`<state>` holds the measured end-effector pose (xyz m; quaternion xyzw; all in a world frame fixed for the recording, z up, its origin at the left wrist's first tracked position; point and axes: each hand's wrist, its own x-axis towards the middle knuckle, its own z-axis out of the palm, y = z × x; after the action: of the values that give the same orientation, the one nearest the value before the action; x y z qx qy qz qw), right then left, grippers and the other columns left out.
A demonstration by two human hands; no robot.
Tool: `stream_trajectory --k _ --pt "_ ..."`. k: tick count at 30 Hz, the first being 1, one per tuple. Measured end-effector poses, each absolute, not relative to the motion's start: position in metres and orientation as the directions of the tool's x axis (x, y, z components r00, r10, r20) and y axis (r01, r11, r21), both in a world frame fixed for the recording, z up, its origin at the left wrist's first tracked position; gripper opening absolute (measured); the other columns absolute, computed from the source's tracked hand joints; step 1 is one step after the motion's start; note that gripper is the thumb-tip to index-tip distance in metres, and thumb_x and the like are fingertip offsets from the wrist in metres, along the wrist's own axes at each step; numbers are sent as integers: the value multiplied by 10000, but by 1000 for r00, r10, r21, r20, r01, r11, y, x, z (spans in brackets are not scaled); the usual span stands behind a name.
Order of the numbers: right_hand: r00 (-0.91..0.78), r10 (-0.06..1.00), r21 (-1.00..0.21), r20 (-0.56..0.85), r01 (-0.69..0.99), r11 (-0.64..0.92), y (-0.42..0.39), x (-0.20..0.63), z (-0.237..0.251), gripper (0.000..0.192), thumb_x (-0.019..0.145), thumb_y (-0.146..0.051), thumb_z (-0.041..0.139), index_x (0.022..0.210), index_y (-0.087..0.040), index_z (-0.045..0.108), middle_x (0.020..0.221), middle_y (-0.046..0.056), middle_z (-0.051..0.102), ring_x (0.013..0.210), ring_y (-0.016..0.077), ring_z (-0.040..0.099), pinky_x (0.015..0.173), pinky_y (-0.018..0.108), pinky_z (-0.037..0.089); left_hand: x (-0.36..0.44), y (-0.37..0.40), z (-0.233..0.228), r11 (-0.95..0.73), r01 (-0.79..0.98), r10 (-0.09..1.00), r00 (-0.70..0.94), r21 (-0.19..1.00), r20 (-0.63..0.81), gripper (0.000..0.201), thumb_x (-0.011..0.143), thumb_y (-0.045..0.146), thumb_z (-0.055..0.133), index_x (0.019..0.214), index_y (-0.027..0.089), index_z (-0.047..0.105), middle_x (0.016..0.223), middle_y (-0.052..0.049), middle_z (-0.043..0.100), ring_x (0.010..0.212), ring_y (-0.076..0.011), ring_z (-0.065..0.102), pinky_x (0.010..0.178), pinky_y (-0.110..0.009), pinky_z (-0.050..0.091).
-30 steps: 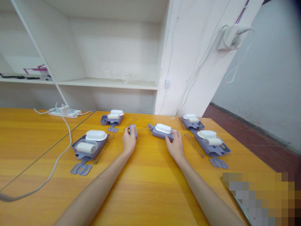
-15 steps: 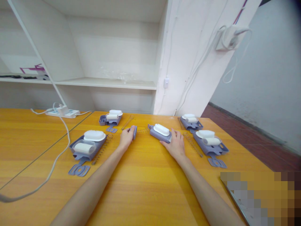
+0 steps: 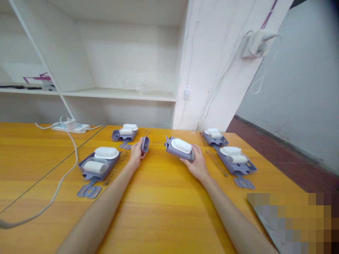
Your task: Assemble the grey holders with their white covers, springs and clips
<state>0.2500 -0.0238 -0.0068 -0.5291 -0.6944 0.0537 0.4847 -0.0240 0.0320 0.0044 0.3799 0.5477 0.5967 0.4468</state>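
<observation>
My left hand (image 3: 136, 154) is closed around a small grey-purple plastic cap (image 3: 145, 145), its hollow side turned toward the right. In my right hand (image 3: 198, 165) is a grey-purple plastic housing (image 3: 176, 152), gripped at its right end and tilted. A white oval piece (image 3: 182, 145) sits on top of that housing. Between the two held parts, a thin coil spring (image 3: 156, 143) shows; whether it touches either is unclear. Another coil spring (image 3: 116, 169) lies left of my left hand, and one more spring (image 3: 216, 163) lies right of my right hand.
Similar sets of grey-purple housings with white parts stand at near left (image 3: 99, 162), far left (image 3: 128, 132), near right (image 3: 235, 160) and far right (image 3: 215, 137). A white power strip (image 3: 71, 125) and its cable (image 3: 67, 176) lie at left. Shelves (image 3: 119, 93) rise behind.
My left hand has moved a little left, and the cap has turned so its hollow side shows. The housing in my right hand has shifted slightly left and tilted more.
</observation>
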Motion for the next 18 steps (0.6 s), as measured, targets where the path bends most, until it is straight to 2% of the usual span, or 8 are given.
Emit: stream_trajectory --k 3,7,11,16,18 --pt "-14 774 -561 633 681 471 -28 248 -4 611 699 -317 677 1247 -201 435 1295 94 410 1224 232 413 1062 381 338 -24 29 7 -58 -125 941 -338 990 13 472 649 618 579 745 157 545 469 66 426 325 -57 364 299 -149 210" --pt "-87 792 -520 604 711 474 -33 244 0 630 712 -279 662 1290 -230 415 1357 91 354 1253 244 396 1060 400 350 -25 23 12 -140 -46 931 -346 989 116 500 673 592 595 902 147 617 496 69 429 358 -43 347 314 -143 230" --pt "-207 799 -464 565 721 515 -37 239 1 642 732 -253 649 1321 -257 393 1393 84 317 1269 251 385 1059 418 354 -16 16 11 -133 4 978 -163 991 132 506 728 608 538 929 147 595 525 57 469 345 -47 376 293 -142 239" --pt "-183 785 -466 592 717 518 -37 237 0 667 734 -266 655 1335 -241 367 1389 99 312 1280 246 369 1074 403 335 11 8 3 -158 58 987 26 986 157 511 782 618 455 1021 171 515 586 36 530 367 -87 499 280 -151 330" --pt "-179 782 -470 596 712 521 -37 237 1 658 737 -270 652 1330 -238 370 1375 100 326 1277 244 373 1073 399 337 20 5 2 -110 24 993 53 994 109 511 783 618 452 1054 186 482 624 32 542 414 -105 555 288 -154 364"
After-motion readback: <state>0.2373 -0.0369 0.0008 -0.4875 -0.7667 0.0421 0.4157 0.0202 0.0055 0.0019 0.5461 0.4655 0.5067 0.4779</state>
